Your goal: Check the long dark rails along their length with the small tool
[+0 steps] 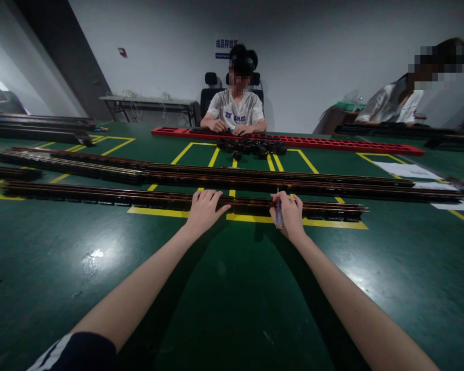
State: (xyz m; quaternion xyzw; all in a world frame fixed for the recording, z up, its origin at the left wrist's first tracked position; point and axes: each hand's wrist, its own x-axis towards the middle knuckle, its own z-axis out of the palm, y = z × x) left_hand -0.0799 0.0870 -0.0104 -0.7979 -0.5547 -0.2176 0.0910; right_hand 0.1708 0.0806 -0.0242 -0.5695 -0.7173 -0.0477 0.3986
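Currently L hand [204, 211] lies spread on the nearest bundle of long dark strips [100, 197], thumb apart; R hand [292, 214] is closed round a slim pen-like tool [279, 215], by same bundle. Strips run crosswise on green tabletop [232, 304]. Prob. a steadying/marking step; next move likely needs L firm, tool tip placed accurately.

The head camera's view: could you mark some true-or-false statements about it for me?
1. The left hand lies over the nearest bundle of long, thin, dark strips. True.
2. That hand holds the slim, translucent pen-like object. False: the right hand holds it.
3. The long, red, slotted tray lies nearer the camera than that bundle. False: it lies beyond, in front of a seated person.
4. Yellow lines mark the green tabletop. True.
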